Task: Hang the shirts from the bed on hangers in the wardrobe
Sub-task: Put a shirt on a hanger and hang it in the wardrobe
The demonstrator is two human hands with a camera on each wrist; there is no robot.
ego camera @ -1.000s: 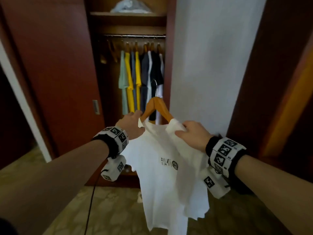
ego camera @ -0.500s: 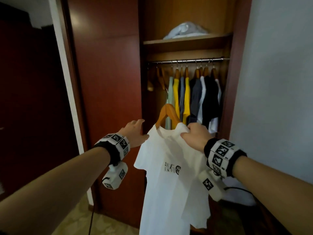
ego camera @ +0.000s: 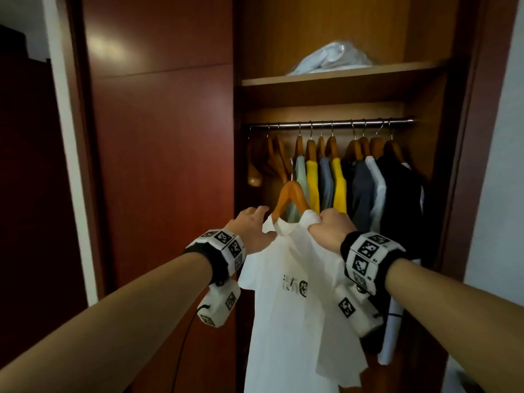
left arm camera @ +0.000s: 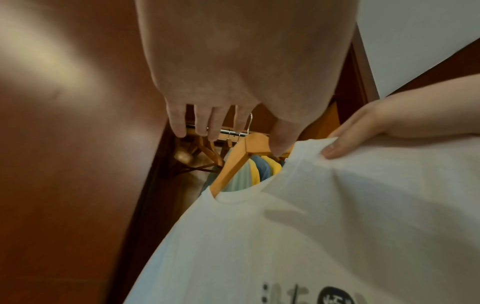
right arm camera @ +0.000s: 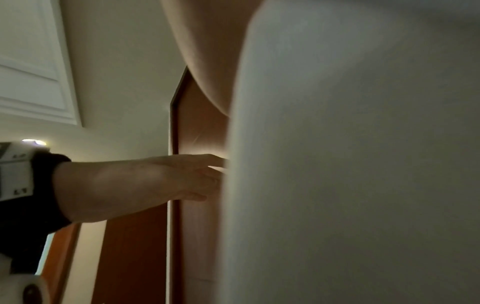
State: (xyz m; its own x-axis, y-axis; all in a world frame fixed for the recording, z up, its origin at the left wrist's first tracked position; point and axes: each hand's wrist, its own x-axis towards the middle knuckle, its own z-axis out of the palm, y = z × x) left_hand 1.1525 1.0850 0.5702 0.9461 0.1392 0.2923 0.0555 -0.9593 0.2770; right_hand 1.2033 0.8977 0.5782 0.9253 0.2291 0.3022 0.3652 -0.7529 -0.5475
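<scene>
A white shirt (ego camera: 289,307) with a dark chest print hangs on a wooden hanger (ego camera: 290,194), held up before the open wardrobe. My right hand (ego camera: 330,231) grips the shirt's right shoulder over the hanger arm, and its thumb presses the cloth (left arm camera: 335,148) in the left wrist view. My left hand (ego camera: 252,231) is beside the left shoulder, fingers (left arm camera: 202,123) spread and relaxed, thumb close to the hanger (left arm camera: 241,152). The hanger's metal hook (ego camera: 291,168) is below the rail (ego camera: 331,124). Cloth (right arm camera: 363,164) fills most of the right wrist view.
Several shirts, among them yellow ones (ego camera: 312,182) and dark ones (ego camera: 397,194), hang on the rail. Bare wooden hangers (ego camera: 276,157) hang at its left end. A plastic bag (ego camera: 331,59) lies on the shelf above. The red-brown door (ego camera: 158,165) stands to the left.
The shirt on its hanger has come closer to the wardrobe opening and higher toward the rail. My left hand's fingers have spread away from the shirt's left shoulder. The right hand keeps its grip.
</scene>
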